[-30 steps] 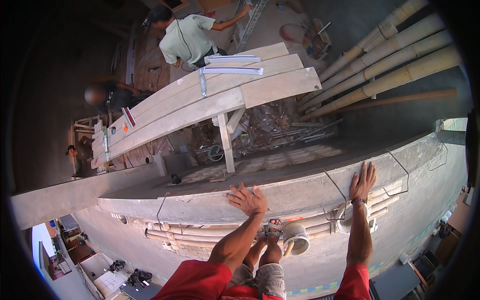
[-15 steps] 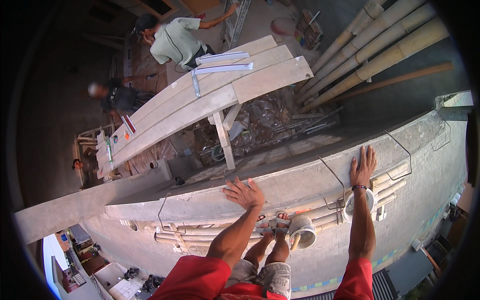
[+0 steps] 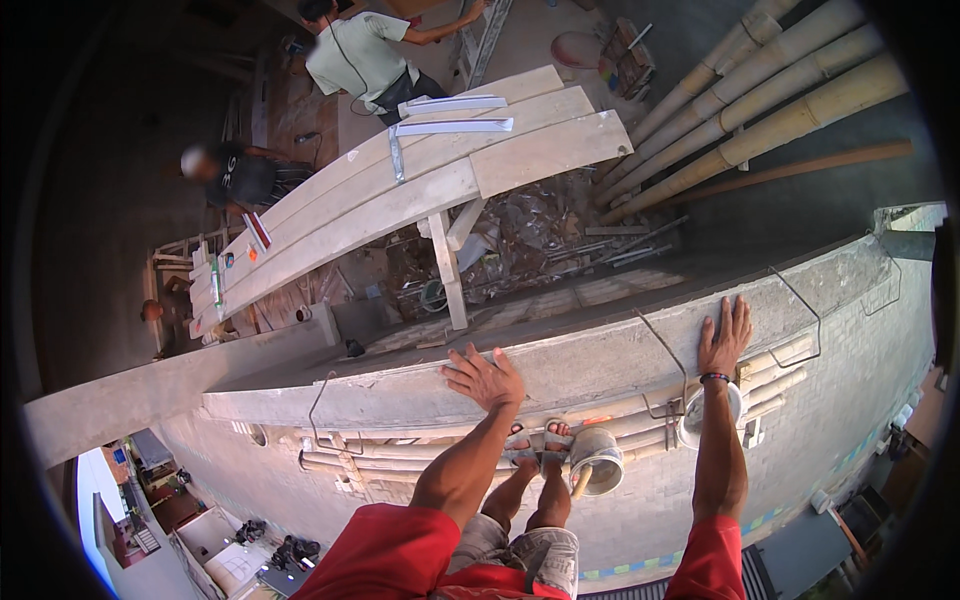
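Note:
Both my palms rest on the top of a long concrete wall [image 3: 590, 352]. My left hand [image 3: 484, 378] lies on it with spread fingers and holds nothing. Farther right, my right hand [image 3: 725, 336] is flat on the same surface, fingers pointing away from me, just beside a bent metal rod [image 3: 660, 345]. Below the wall, my sandalled feet [image 3: 540, 440] stand on bamboo poles [image 3: 405, 463]. A bucket [image 3: 597, 462] with a stick in it is right of my feet. A second white bucket [image 3: 712, 412] hangs near my right forearm, partly hidden by it.
Beyond the wall, a plank platform [image 3: 440, 185] bears white strips [image 3: 455, 126]. Thick bamboo poles [image 3: 760, 120] lean at the upper right. Loose debris [image 3: 520, 245] covers the floor below. One person in a pale shirt [image 3: 370, 55] and another in dark clothes [image 3: 245, 178] are beyond the platform.
The view has shifted slightly. My hands stay on the wall in much the same places. Beyond the platform, the person in the pale shirt no longer has a hand at the head.

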`<state>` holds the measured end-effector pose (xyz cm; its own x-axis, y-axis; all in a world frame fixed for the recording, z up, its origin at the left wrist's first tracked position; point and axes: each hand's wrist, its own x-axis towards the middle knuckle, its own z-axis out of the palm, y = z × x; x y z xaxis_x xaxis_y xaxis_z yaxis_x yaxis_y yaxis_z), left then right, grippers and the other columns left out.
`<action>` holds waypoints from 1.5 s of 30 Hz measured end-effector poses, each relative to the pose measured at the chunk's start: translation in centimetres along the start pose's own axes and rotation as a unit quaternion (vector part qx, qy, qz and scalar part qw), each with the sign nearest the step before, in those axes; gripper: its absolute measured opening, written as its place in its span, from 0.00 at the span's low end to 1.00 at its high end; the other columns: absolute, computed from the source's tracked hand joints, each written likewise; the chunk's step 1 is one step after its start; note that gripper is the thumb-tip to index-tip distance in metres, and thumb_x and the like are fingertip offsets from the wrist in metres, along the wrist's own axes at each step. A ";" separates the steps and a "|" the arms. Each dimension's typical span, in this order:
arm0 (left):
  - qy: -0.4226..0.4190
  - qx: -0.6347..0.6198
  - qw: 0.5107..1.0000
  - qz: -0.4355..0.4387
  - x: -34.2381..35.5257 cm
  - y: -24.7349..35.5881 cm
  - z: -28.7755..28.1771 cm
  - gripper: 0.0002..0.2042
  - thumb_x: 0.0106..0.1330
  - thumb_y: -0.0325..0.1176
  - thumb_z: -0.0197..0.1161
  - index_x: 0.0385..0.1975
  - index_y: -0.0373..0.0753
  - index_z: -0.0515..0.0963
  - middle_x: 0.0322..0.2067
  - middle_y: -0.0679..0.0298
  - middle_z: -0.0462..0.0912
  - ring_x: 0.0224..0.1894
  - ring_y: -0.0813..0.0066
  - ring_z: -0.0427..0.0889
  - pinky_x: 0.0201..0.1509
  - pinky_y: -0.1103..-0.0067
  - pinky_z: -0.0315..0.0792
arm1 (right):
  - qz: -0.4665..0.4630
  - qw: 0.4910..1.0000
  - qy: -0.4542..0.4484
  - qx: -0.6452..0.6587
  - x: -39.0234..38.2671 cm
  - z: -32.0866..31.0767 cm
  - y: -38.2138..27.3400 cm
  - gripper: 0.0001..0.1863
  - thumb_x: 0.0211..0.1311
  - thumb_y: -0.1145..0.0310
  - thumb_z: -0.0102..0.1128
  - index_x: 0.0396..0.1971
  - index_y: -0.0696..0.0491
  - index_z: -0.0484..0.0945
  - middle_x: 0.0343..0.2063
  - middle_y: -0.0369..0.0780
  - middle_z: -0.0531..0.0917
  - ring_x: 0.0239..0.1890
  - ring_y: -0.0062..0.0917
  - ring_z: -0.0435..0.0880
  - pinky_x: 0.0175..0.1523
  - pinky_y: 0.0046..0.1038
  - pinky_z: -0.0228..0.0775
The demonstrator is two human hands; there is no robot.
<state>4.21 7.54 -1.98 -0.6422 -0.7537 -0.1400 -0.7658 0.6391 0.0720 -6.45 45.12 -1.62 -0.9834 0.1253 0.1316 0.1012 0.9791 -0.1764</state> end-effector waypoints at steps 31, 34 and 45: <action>0.044 -0.002 0.999 0.000 0.6 -0.3 1.5 0.35 0.69 0.62 0.32 0.63 0.37 0.60 0.67 0.47 0.49 0.69 0.32 0.39 0.68 0.45 0.41 | 0.109 0.931 0.089 0.336 -3.2 -2.6 0.9 0.25 0.68 0.59 0.51 0.60 0.55 0.69 0.62 0.48 0.68 0.66 0.38 0.65 0.69 0.39 0.52; 0.038 0.003 0.999 -0.001 0.4 -0.2 1.0 0.36 0.69 0.62 0.32 0.64 0.37 0.59 0.67 0.46 0.49 0.69 0.31 0.39 0.68 0.45 0.40 | 0.261 0.827 0.151 0.474 -10.9 -3.8 0.8 0.21 0.70 0.66 0.49 0.59 0.60 0.68 0.52 0.47 0.78 0.58 0.31 0.74 0.62 0.32 0.65; 0.031 -0.011 0.999 0.020 0.4 -0.1 0.9 0.34 0.70 0.60 0.35 0.63 0.36 0.58 0.67 0.42 0.47 0.69 0.30 0.39 0.67 0.44 0.40 | 0.318 0.705 0.072 0.629 -22.4 2.1 -8.6 0.23 0.62 0.69 0.56 0.57 0.59 0.69 0.56 0.45 0.73 0.60 0.32 0.71 0.61 0.38 0.64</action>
<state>4.11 7.31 -2.95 -0.6732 -0.7357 -0.0742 -0.7391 0.6665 0.0974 14.43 33.52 -5.08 -0.7644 0.5792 -0.2830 0.2120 -0.1888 -0.9589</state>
